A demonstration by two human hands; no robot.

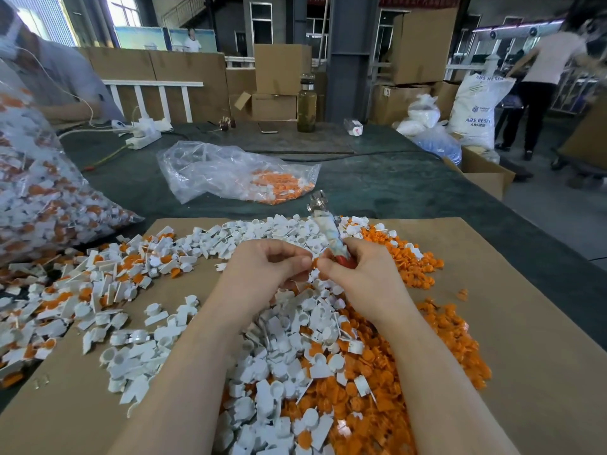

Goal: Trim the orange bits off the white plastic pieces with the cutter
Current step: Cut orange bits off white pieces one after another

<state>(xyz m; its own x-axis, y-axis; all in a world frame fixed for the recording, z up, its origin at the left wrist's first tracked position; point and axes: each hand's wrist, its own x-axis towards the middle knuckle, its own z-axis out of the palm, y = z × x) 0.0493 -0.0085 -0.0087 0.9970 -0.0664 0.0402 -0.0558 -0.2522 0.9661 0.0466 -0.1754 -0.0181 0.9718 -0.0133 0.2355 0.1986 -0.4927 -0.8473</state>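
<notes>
On the cardboard sheet (492, 257), heaps of white plastic pieces (138, 284) lie left and near, orange bits (410, 339) right. The left hand (266, 267) pinches something small, hidden; the right hand (358, 274) grips the cutter (325, 231), blades pointing far. Probably between cuts; next, bring blades to the piece.

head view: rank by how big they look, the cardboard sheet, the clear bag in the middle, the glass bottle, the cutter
1. cardboard sheet
2. clear bag
3. and 4. glass bottle and cutter look alike; the cutter is much nearer, so I won't rank them.

White pieces (154, 343); orange bits (410, 257)
</notes>
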